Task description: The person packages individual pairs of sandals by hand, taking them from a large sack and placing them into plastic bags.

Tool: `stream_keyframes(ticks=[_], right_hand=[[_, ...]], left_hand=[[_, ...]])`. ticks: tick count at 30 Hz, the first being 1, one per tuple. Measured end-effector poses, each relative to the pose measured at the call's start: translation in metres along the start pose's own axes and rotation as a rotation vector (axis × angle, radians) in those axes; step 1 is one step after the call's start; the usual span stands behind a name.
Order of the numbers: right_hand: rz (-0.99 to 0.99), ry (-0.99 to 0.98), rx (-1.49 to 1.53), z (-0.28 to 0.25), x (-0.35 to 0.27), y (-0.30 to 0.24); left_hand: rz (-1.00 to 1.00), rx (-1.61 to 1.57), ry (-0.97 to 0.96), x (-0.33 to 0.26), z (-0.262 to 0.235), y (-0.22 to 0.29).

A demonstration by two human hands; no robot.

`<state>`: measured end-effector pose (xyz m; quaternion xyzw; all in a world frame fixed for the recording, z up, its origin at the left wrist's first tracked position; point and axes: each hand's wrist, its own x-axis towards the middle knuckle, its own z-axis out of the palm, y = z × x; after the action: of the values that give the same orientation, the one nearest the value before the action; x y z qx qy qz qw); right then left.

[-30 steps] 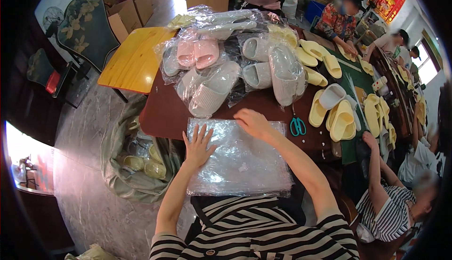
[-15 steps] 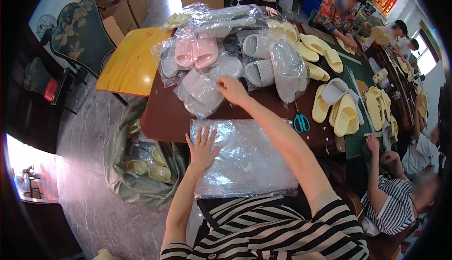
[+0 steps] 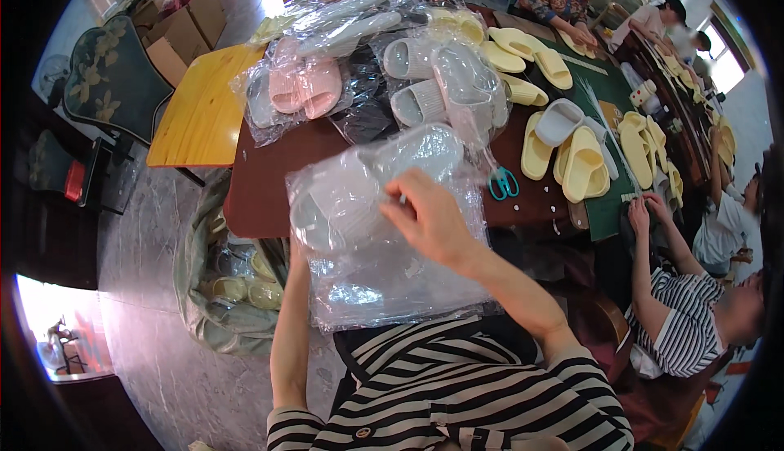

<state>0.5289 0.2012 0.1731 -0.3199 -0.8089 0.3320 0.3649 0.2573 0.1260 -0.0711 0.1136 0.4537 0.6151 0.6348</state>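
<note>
A pair of pale grey slippers in a clear plastic bag (image 3: 339, 202) is held tilted above the near edge of the brown table. My right hand (image 3: 433, 218) pinches the bag near its middle with bent fingers. Below it, a flat sheaf of clear plastic bags (image 3: 367, 300) lies at the table's front edge, over my lap. My left forearm (image 3: 290, 328) reaches up to the left side of the held pack. The left hand itself is hidden behind the slippers, so its fingers do not show.
Beyond lie bagged pink slippers (image 3: 306, 87) and bagged grey slippers (image 3: 416, 100). Teal-handled scissors (image 3: 503, 183) and loose yellow slippers (image 3: 584, 165) are to the right. A sack (image 3: 204, 304) of bagged slippers stands at left. A co-worker in stripes (image 3: 674, 320) sits at right.
My right hand has lifted the bagged grey slippers from the pile and brought them nearer, over the flat bags. My left hand has gone from lying spread on those bags to behind the pack.
</note>
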Motion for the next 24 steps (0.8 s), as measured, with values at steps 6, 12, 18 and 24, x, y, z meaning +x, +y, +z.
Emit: stream_keyframes(ticks=[6, 12, 18, 24], right_hand=[[0.168, -0.274, -0.064, 0.001, -0.08, 0.017], [0.335, 0.133, -0.022, -0.053, -0.103, 0.077], [0.684, 0.211, 0.4, -0.063, -0.135, 0.158], [0.865, -0.073, 0.548, -0.053, -0.157, 0.204]], left_hand=[[-0.094, 0.352, 0.002, -0.033, 0.051, 0.037], [0.019, 0.539, 0.079, -0.041, 0.053, 0.021], [0.093, 0.725, 0.132, -0.025, 0.043, 0.013], [0.192, 0.826, 0.187, -0.016, 0.05, 0.012]])
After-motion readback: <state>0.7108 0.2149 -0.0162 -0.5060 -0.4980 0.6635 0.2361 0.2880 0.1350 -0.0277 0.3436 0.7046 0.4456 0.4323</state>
